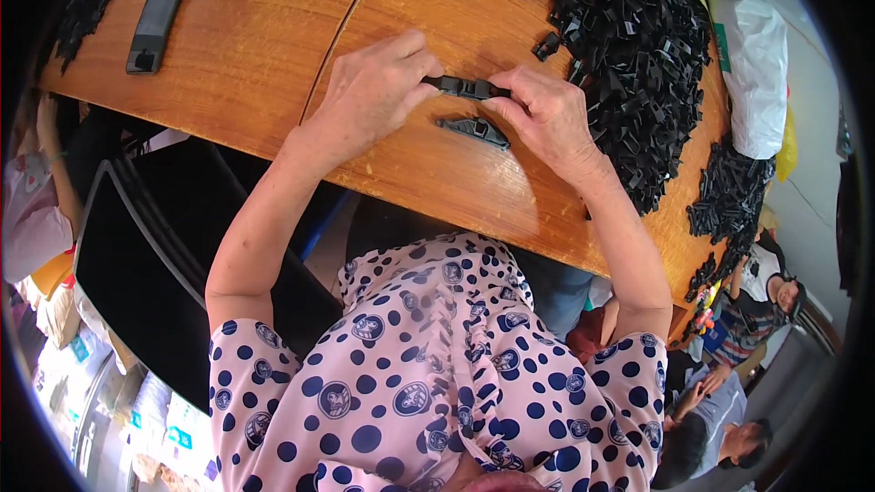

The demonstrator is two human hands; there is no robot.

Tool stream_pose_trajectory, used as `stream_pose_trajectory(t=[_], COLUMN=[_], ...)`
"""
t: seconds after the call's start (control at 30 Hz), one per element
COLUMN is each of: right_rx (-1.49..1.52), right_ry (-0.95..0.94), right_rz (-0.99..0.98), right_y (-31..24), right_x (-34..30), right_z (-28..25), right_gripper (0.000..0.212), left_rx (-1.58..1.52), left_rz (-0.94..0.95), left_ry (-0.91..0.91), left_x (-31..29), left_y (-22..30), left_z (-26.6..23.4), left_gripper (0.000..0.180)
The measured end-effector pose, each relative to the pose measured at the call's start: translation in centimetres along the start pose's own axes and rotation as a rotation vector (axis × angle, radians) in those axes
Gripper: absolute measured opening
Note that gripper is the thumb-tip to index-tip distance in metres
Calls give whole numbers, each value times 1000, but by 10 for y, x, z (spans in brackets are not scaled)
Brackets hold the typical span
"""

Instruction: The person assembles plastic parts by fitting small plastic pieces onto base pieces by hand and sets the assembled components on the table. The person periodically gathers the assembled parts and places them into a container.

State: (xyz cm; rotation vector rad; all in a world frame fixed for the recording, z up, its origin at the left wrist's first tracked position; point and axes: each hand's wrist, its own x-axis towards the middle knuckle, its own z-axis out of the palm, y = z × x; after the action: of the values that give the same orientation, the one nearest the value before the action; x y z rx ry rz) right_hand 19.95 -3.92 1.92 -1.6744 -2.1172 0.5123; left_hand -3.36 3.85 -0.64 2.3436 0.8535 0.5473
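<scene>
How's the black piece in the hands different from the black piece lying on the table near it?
The held piece is pinched between the left hand and right hand; the lying piece rests untouched on the table. The hands cover the held piece's ends, while the lying piece shows both ends. Both are black and longer than wide.

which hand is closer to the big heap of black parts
Right. The right hand is by the left edge of the big heap; the left hand is farther left, at the other end of the black piece both hold.
</scene>
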Motion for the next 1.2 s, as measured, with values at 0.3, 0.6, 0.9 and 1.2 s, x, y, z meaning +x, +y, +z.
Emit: stream_pose_trajectory(t=[0.3, 0.6, 0.9, 1.2], right_rx=[101, -360, -463, 236], right_ry=[64, -30, -27, -119], right_rz=[-49, -311, -325, 72], right_y=[-2, 30, 56, 39], right_x=[8, 32, 38, 30], right_z=[21, -36, -30, -3], right_gripper=[18, 23, 27, 23], left_rx=[22, 47, 499, 213], left_rz=[56, -10, -7, -139], left_ry=[-16, -23, 233, 17], left_x=[10, 16, 101, 61], left_y=[-1, -3, -89, -19], left_z=[-5, -17, -31, -16], left_gripper=[14, 26, 40, 32])
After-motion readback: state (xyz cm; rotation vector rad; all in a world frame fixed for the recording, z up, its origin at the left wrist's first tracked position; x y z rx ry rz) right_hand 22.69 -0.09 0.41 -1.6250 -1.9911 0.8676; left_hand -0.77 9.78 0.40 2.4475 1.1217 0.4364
